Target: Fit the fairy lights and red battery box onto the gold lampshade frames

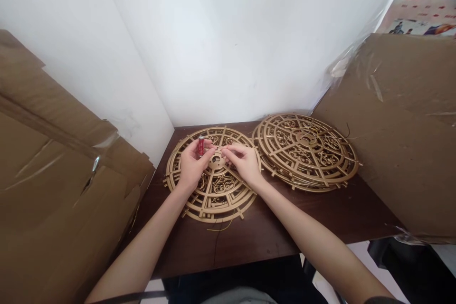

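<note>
My left hand [194,161] is closed around a small red cylinder [201,146] with a silvery top, held upright; its lower part is hidden. My right hand [244,159] has thumb and fingers pinched together close to the left fingertips, and whatever is between them is too small to make out. Both hands are over the hub of a round gold-coloured openwork panel [223,185] with rings, spokes and scroll ornaments. More panels appear to lie under it. A thin yellowish wire [219,229] sticks out at its front edge.
A second stack of gold openwork panels [302,166] lies to the right on the dark wooden table [270,232]. Cardboard [64,199] stands along the left, and another cardboard box [402,128] along the right. A white wall [231,47] rises behind.
</note>
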{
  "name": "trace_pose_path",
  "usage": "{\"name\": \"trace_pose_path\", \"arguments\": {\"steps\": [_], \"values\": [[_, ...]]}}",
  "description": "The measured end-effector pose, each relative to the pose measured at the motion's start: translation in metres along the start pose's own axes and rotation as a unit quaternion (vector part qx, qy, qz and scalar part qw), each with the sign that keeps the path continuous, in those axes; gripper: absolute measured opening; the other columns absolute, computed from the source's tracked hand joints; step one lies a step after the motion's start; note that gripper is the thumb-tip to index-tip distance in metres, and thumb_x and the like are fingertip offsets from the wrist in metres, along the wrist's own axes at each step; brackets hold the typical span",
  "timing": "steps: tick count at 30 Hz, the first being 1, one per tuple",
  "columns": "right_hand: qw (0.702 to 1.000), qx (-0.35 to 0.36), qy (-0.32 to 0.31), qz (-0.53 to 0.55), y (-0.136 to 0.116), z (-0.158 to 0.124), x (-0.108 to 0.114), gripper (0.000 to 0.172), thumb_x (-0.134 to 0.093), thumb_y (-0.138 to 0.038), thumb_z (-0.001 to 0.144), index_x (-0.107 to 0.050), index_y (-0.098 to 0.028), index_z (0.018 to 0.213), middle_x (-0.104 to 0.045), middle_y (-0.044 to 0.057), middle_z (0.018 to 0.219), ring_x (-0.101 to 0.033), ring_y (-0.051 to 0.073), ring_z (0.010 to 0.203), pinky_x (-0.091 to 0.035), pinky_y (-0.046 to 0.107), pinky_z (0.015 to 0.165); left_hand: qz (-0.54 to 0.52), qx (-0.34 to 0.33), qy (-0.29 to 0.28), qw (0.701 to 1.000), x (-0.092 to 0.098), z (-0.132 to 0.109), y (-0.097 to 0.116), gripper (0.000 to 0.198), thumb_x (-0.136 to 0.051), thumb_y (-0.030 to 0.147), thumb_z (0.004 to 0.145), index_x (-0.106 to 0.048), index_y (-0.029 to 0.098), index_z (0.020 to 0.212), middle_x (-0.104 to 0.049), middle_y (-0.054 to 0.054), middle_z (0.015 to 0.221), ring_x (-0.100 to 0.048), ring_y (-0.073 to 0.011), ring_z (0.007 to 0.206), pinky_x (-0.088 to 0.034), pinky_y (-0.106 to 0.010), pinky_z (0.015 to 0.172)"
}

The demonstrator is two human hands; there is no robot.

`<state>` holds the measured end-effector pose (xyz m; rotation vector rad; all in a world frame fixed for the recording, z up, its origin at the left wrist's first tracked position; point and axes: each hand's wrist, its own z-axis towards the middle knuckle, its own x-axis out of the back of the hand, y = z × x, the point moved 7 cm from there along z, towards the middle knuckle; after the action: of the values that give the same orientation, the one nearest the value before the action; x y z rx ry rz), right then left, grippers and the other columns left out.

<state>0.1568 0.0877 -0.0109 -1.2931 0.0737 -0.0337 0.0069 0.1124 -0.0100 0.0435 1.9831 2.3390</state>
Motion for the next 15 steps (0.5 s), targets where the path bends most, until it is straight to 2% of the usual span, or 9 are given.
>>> {"name": "trace_pose_path", "arguments": {"steps": [3, 7, 15], "values": [[1.000, -0.010, 0.004, 0.016, 0.0006, -0.0002, 0.0001, 0.026, -0.063, -0.041, 0.080, -0.073, -0.018, 0.088, -0.068, 0.004, 0.075, -0.058, 0.015, 0.061, -0.047, 0.026, 0.057, 0.008, 0.004, -0.001, 1.000, 0.0006, 0.0006, -0.0018, 0.034, -0.073, 0.033, 0.068, -0.063, 0.016, 0.097, -0.066, -0.004, 0.084, -0.046, -0.0045, 0.049, -0.032, -0.017, 0.040], [0.999, -0.008, 0.027, 0.019, -0.0035, -0.0019, 0.0022, 0.031, -0.055, -0.042, 0.086, -0.071, -0.018, 0.099, -0.069, 0.004, 0.079, -0.058, 0.014, 0.058, -0.044, 0.024, 0.049, 0.015, 0.000, 0.005, 1.000, 0.0009, 0.0006, -0.0003, 0.036, -0.074, 0.033, 0.066, -0.063, 0.016, 0.097, -0.066, -0.006, 0.085, -0.052, -0.0069, 0.054, -0.034, -0.017, 0.041], [0.996, -0.031, 0.060, 0.054, -0.0022, -0.0027, 0.0070, 0.020, -0.066, -0.035, 0.079, -0.070, -0.016, 0.085, -0.067, 0.003, 0.072, -0.056, 0.013, 0.058, -0.043, 0.024, 0.051, 0.009, -0.015, 0.028, 0.999, 0.0008, -0.0015, 0.0056, 0.035, -0.073, 0.032, 0.065, -0.064, 0.016, 0.095, -0.066, -0.005, 0.084, -0.051, -0.0068, 0.053, -0.036, -0.018, 0.042]]}}
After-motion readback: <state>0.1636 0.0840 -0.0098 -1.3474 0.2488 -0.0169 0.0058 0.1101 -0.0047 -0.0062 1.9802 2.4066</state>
